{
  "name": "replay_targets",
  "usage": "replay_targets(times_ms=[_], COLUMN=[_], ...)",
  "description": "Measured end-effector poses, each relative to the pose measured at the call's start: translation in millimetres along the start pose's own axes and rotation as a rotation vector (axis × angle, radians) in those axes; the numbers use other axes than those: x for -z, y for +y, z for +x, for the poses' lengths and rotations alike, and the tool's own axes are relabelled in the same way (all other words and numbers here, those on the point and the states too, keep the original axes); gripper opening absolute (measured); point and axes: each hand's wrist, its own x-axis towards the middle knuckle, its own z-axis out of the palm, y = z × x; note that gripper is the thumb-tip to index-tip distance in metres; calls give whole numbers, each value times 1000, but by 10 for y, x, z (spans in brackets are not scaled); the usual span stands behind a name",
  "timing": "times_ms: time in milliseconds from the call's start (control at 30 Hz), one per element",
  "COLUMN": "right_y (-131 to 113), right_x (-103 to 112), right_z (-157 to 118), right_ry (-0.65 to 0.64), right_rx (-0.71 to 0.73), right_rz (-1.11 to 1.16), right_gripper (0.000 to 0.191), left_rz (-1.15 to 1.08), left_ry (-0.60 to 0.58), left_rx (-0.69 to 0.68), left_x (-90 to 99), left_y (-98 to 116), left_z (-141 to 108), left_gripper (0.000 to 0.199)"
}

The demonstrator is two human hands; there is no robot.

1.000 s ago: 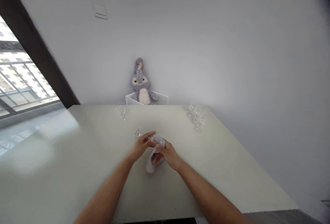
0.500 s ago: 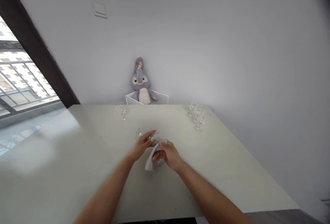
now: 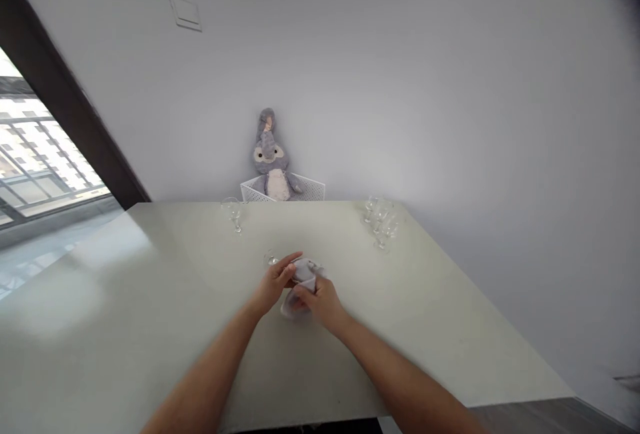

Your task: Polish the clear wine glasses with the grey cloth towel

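My left hand [image 3: 275,283] is wrapped round a clear stemmed glass [image 3: 271,259], which lies on its side above the table. The glass's foot pokes out to the left of the fingers, and its bowl points right, mostly hidden by hand and cloth. A pale grey-white cloth [image 3: 292,306] is gripped in my right hand [image 3: 325,301]. Part of the cloth bunches at the bowl, and a loose end hangs below, blurred by motion. Both hands are close together over the middle of the table.
One stemmed glass [image 3: 232,209] stands at the table's back left. Several more glasses [image 3: 383,214] cluster at the back right. Behind the pale table [image 3: 430,327], a grey plush toy [image 3: 273,161] sits in a white basket [image 3: 313,189] against the wall.
My right hand has turned, and the cloth with it; its hanging end is more bunched and the fingers are folded in. My left hand keeps its hold on the glass. The view has shifted slightly.
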Motion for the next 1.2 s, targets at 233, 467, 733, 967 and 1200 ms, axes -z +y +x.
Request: replay_targets(times_ms=[233, 467, 733, 967, 1200], right_y=[-8, -161, -356, -431, -349], right_x=[100, 332, 601, 758, 699], right_z=[69, 139, 93, 153, 142], right_ry=[162, -47, -221, -5, 282], right_rx=[55, -169, 316, 460, 645], right_rz=[-491, 42, -722, -859, -1008], right_gripper=[17, 36, 14, 31, 43], left_rz=[790, 1400, 1061, 844, 863], left_ry=[304, 154, -44, 55, 365], left_rx=[-160, -515, -237, 5, 162], left_x=[40, 174, 247, 253, 427], left_y=[-59, 54, 24, 105, 89], left_z=[3, -11, -19, -12, 13], left_gripper=[41, 25, 28, 29, 35])
